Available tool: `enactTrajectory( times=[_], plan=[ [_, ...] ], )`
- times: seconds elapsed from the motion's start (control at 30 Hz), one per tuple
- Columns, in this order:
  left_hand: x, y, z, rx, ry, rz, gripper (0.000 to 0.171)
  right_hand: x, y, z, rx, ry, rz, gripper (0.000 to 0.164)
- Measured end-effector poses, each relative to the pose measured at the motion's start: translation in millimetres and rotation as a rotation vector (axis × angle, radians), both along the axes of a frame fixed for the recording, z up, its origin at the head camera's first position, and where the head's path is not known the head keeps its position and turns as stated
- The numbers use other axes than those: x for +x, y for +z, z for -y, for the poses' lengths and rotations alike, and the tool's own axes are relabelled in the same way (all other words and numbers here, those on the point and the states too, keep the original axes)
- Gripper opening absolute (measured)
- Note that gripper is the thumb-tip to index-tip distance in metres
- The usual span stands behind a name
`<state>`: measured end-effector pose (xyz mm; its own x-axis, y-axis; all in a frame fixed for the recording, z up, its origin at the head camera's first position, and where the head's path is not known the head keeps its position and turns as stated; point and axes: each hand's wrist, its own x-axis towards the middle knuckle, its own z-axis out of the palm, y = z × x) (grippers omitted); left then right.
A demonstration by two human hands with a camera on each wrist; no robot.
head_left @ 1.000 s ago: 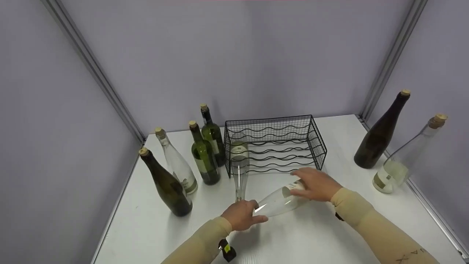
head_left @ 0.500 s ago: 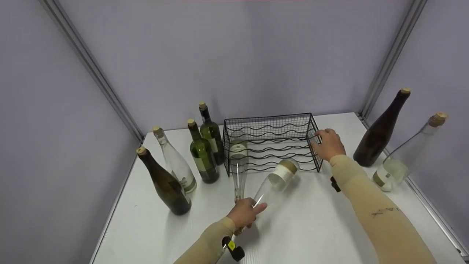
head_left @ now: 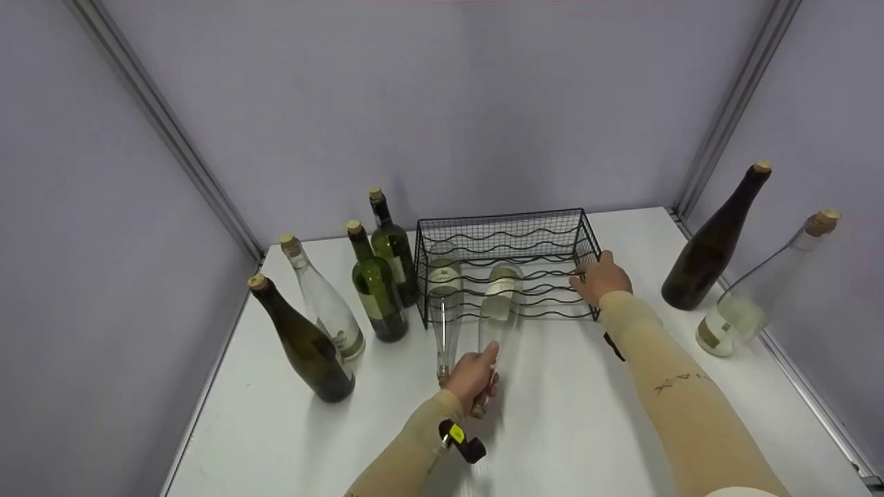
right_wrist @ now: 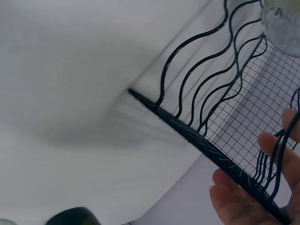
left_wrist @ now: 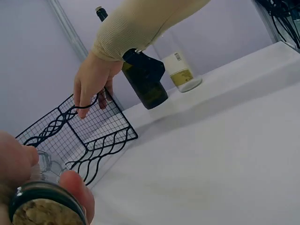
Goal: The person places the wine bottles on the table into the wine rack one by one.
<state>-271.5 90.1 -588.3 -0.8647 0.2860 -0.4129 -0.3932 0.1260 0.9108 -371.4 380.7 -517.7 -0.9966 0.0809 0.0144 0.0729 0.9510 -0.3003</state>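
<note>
My left hand [head_left: 473, 379] grips the neck of a clear glass wine bottle [head_left: 501, 310]. The bottle lies with its labelled base among the wavy wires of a black wire wine rack [head_left: 545, 240], its neck towards me. Its cork [left_wrist: 44, 213] fills the near corner of the left wrist view. My right hand [head_left: 602, 279] holds the rack's right end, with fingers [right_wrist: 274, 145] and thumb around the wires in the right wrist view. Left of the held bottle, a second clear bottle [head_left: 445, 321] lies in the rack, its corked neck beside my left hand.
Left of the rack stand two green bottles [head_left: 378, 290], a clear bottle [head_left: 324, 297] and a dark bottle [head_left: 304, 345], all corked. At the right stand a dark brown bottle [head_left: 711, 248] and a clear one [head_left: 732, 317]. Walls [head_left: 483, 103] enclose the white table [head_left: 587, 414].
My right hand has let go of the clear bottle's base and moved up and right to grip the rack's end. My left hand has swung the bottle round, bringing its base into the rack.
</note>
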Motion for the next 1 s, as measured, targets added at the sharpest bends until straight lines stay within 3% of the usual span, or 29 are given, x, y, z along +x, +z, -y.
enactTrajectory(
  times=[0.17, 0.5, 0.73, 1.0],
  plan=[
    [-19.4, -6.7, -13, 0.135, 0.053, 0.027, 0.071, -0.5, -3.2, 2, 0.105, 0.006, -0.044, 0.046],
    [-47.7, -20.9, -22, 0.183, 0.150, 0.131, 0.078, -2.2, -7.9, 3, 0.113, -0.004, -0.087, 0.038],
    [-57.4, -34.5, -28, 0.117, 0.167, 0.037, 0.061, -5.6, -12.0, 1, 0.148, -0.005, -0.095, 0.038],
    [-63.2, -42.8, -37, 0.207, 0.178, 0.032, 0.050, -5.9, -10.1, 0, 0.136, -0.016, -0.115, 0.035]
  ],
)
